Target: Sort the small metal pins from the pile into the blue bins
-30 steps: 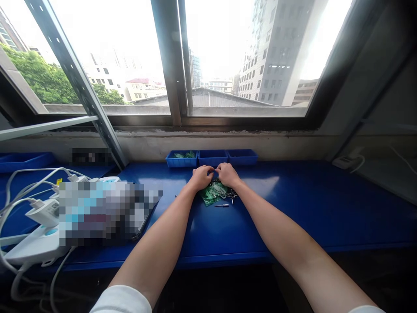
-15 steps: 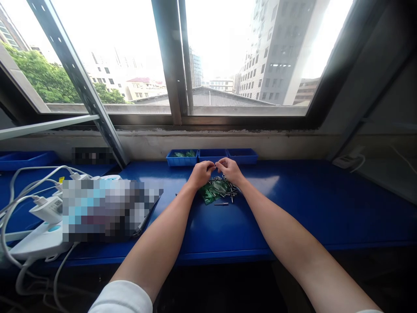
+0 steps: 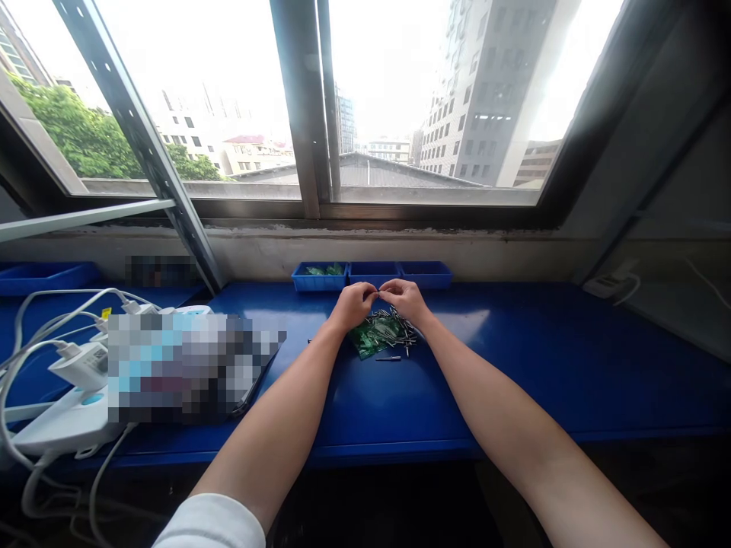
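Note:
My left hand (image 3: 355,306) and my right hand (image 3: 404,298) meet fingertip to fingertip above the table, both closed in a pinch. Between them is a small dark thing, too small to make out. Just below lies a green plastic bag (image 3: 371,336), partly hidden by my left hand. Several thin metal pin-like pieces (image 3: 406,335) are heaped over and beside the bag, close under my right hand. One slim metal piece (image 3: 388,358) lies apart, nearer to me.
Three joined blue bins (image 3: 320,281) stand at the back of the blue table (image 3: 514,365); the left one holds green plastic packets (image 3: 325,269). On the left are a white power strip (image 3: 62,422) with plugs and cables, a blurred-out object (image 3: 171,369) and a metal shelf post (image 3: 142,129).
The fingers of my right hand have shifted slightly toward my left fingertips and straightened a little. My left hand and the heap look the same.

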The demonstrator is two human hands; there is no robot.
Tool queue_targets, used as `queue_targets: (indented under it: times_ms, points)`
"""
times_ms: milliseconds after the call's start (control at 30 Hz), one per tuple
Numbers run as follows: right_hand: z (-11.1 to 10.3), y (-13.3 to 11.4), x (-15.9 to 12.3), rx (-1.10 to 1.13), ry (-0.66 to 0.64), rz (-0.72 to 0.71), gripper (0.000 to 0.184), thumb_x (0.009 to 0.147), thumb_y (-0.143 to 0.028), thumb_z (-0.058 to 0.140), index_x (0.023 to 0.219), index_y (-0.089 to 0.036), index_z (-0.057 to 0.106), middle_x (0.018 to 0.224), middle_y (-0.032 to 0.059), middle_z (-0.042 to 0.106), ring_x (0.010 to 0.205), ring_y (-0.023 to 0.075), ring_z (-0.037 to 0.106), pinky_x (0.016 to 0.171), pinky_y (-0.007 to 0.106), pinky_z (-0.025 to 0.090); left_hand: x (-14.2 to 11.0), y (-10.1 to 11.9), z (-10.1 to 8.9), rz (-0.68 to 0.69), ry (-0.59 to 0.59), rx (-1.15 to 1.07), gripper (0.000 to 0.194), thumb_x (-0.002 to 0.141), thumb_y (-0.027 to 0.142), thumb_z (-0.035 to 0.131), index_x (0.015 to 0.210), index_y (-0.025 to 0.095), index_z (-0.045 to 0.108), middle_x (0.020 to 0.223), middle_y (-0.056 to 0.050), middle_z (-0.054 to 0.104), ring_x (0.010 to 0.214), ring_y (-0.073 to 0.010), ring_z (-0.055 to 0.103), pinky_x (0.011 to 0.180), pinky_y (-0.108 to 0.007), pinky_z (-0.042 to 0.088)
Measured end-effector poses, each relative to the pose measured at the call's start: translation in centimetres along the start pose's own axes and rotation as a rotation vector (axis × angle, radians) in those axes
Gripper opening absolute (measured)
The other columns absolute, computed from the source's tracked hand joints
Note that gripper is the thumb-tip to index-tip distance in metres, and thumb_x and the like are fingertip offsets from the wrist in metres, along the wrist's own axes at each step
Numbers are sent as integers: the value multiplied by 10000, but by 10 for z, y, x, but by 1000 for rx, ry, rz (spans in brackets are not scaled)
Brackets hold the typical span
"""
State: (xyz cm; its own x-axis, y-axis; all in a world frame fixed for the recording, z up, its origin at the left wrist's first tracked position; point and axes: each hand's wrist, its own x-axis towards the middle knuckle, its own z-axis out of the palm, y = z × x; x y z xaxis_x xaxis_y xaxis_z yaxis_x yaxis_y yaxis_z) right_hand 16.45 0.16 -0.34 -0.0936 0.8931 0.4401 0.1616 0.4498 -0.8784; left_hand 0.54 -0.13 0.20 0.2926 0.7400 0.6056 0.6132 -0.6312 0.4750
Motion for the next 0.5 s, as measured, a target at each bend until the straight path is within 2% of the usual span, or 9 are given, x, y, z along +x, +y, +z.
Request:
queue_targets:
  times_ms: [100, 200, 267, 367, 500]
  points:
    - [-1, -2, -1, 15, -1, 29, 246, 623, -363, 657, 755, -156, 678, 695, 40, 670, 663, 174, 610, 626, 281, 479, 0, 0, -1, -10, 3, -12, 226, 824, 309, 507, 879, 159, 667, 833, -52, 675, 754, -170, 608, 712, -271, 470]
    - [-3, -2, 0, -56, 47, 35, 236, 653, -345, 619, 781, -161, 691, 747, 48, 687, 713, 185, 620, 665, 288, 487, 1, -1, 0, -45, 17, -6, 296, 795, 349, 559, 998, 148, 637, 871, -56, 675, 773, -174, 612, 729, -274, 478]
    - [-5, -1, 1, -197, 84, -1, 237, 670, -306, 587, 831, -170, 696, 815, 46, 694, 749, 183, 611, 710, 295, 485, 1, -4, 1, -80, 35, 32, 352, 787, 356, 573, 1067, 145, 607, 905, -61, 671, 797, -180, 612, 746, -279, 480]
    - [-8, 3, 4, -473, 112, -71, 331, 683, -254, 550, 978, -185, 683, 935, 38, 690, 894, 202, 566, 813, 312, 458, 1, -11, 3, -128, 60, 109, 315, 798, 335, 561, 1048, 151, 614, 930, -65, 666, 844, -190, 612, 769, -281, 478]
    - [-11, 8, 11, -737, 118, -47, 510, 718, -263, 518, 1222, -198, 565, 1146, 36, 627, 1092, 253, 437, 937, 383, 375, -1, -19, 5, -153, 51, 170, 256, 802, 319, 552, 982, 160, 642, 931, -66, 665, 869, -201, 613, 779, -284, 478]
